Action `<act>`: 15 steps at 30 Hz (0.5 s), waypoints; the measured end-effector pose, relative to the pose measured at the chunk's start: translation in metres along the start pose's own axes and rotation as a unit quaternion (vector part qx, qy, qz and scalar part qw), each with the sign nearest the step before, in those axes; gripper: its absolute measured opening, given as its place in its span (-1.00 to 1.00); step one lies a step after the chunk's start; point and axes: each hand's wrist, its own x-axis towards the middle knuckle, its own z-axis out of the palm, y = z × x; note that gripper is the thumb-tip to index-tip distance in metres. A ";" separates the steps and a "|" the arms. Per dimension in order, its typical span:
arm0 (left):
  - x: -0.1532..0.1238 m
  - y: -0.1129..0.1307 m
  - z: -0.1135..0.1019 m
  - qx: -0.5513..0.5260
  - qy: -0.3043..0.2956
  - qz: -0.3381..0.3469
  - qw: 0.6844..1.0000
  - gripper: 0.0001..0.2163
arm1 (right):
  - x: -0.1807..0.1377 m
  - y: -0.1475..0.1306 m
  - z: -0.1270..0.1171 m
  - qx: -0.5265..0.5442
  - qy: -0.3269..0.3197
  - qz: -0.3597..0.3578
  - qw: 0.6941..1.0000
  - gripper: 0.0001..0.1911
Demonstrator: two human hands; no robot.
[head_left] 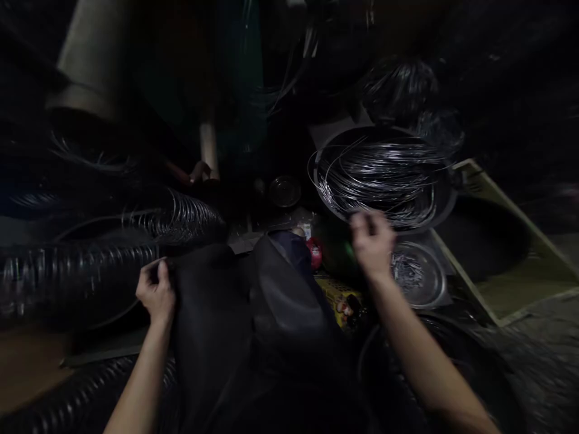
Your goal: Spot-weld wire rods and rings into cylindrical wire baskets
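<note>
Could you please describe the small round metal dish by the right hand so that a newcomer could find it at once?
Start at the big coil of thin wire at upper right of the head view. Just below its lower edge, right of the right hand, lies the small metal dish. Unlike the coil's wide tray, it is shallow, shiny-rimmed and holds only a small tangle of wire bits.

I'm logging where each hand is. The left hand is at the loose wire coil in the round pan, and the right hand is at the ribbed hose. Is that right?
The hands are swapped. In the head view, the right hand is at the loose wire coil in the round pan, and the left hand is beside the ribbed hose.
</note>
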 end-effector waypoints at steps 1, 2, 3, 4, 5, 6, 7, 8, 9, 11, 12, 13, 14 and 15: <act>0.000 0.001 0.000 0.001 0.006 -0.011 1.000 -0.62 | -0.010 0.011 0.034 -0.012 -0.063 -0.027 0.998 -0.72; 0.001 0.001 -0.001 0.003 0.009 -0.019 1.000 -0.61 | -0.012 0.025 0.068 -0.014 -0.125 -0.014 0.992 -0.74; 0.001 0.000 -0.002 0.009 0.009 -0.026 1.000 -0.61 | -0.007 0.041 0.101 -0.035 -0.155 0.027 0.987 -0.75; 0.002 -0.001 -0.003 0.016 0.007 -0.034 0.999 -0.60 | 0.003 0.060 0.131 -0.063 -0.169 0.071 0.981 -0.76; 0.003 -0.002 -0.005 0.027 0.006 -0.046 0.999 -0.59 | 0.018 0.080 0.158 -0.082 -0.173 0.105 0.976 -0.77; 0.004 -0.003 -0.006 0.041 0.007 -0.061 0.997 -0.58 | 0.036 0.101 0.180 -0.101 -0.169 0.135 0.971 -0.78; 0.006 -0.005 -0.008 0.058 0.010 -0.081 0.995 -0.56 | 0.055 0.122 0.198 -0.117 -0.161 0.156 0.967 -0.77; 0.008 -0.007 -0.009 0.076 0.015 -0.102 0.992 -0.55 | 0.075 0.143 0.212 -0.129 -0.154 0.172 0.964 -0.76; 0.011 -0.009 -0.010 0.094 0.019 -0.122 0.988 -0.54 | 0.094 0.163 0.224 -0.143 -0.145 0.189 0.961 -0.74; 0.017 -0.013 -0.012 0.127 0.024 -0.154 0.980 -0.53 | 0.128 0.200 0.241 -0.172 -0.124 0.219 0.953 -0.69; 0.020 -0.015 -0.014 0.144 0.022 -0.166 0.975 -0.52 | 0.144 0.216 0.247 -0.184 -0.115 0.229 0.949 -0.69; 0.023 -0.018 -0.015 0.161 0.018 -0.177 0.971 -0.52 | 0.158 0.232 0.253 -0.194 -0.108 0.233 0.947 -0.69; 0.025 -0.021 -0.016 0.180 0.013 -0.186 0.966 -0.53 | 0.171 0.246 0.258 -0.204 -0.104 0.229 0.946 -0.71; 0.026 -0.025 -0.018 0.201 0.008 -0.195 0.960 -0.53 | 0.183 0.259 0.262 -0.210 -0.101 0.220 0.947 -0.73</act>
